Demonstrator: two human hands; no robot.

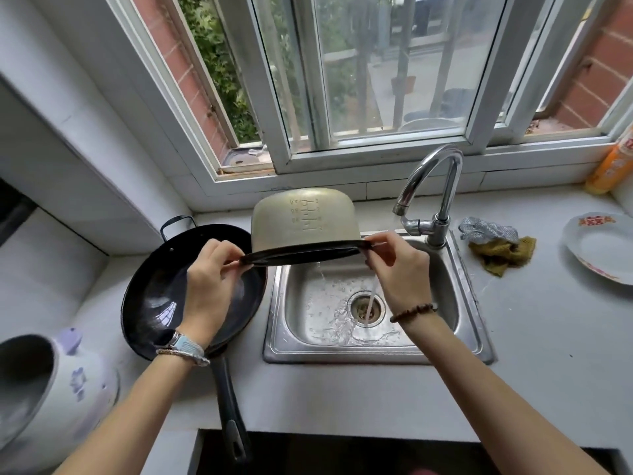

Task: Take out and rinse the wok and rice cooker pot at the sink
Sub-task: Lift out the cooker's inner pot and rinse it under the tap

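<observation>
The rice cooker pot [305, 216] is held upside down above the steel sink [466, 303], its pale bottom up and its dark rim facing down. My left hand [209, 282] pinches the rim's left end and my right hand [397, 269] pinches its right end. Drops fall from the rim into the basin. Water runs from the chrome tap [435, 186] onto the drain [364, 306]. The black wok [157, 296] sits on the counter left of the sink, its long handle pointing toward me, partly hidden by my left arm.
The white rice cooker body [48, 389] with purple flowers stands at the lower left. Right of the tap lie a steel scourer [486, 229] and a yellow cloth [503, 253]. A white plate [603, 248] and an orange bottle [613, 162] sit at the far right.
</observation>
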